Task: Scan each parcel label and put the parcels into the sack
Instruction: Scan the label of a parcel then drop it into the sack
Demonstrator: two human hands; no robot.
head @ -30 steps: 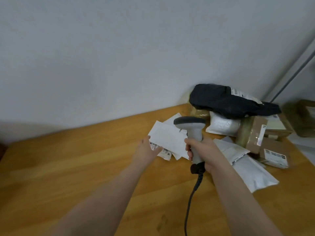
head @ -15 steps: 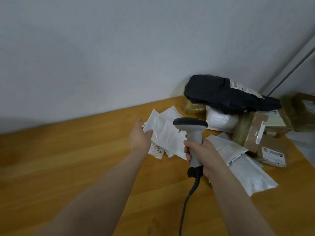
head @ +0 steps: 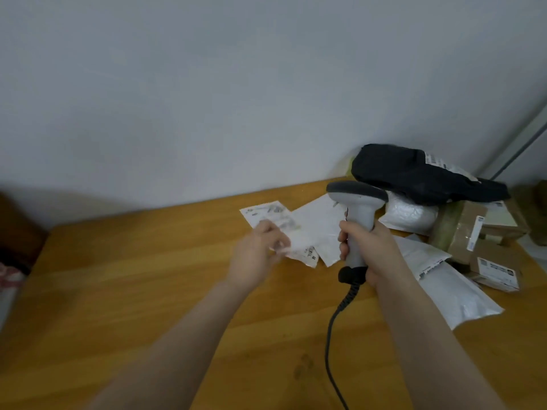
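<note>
L hand (head: 257,253): grips white parcel (head: 273,224) (label up, blurred)
R hand (head: 368,251): wrapped round scanner (head: 356,214) grip
Pile (head: 461,232): far-right on table (head: 148,276)

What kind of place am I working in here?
Probably a small parcel-handling or mailroom desk. A corded barcode scanner is in the right hand, labelled mailers and cardboard boxes are heaped on a wooden table, and the wall is plain.
</note>
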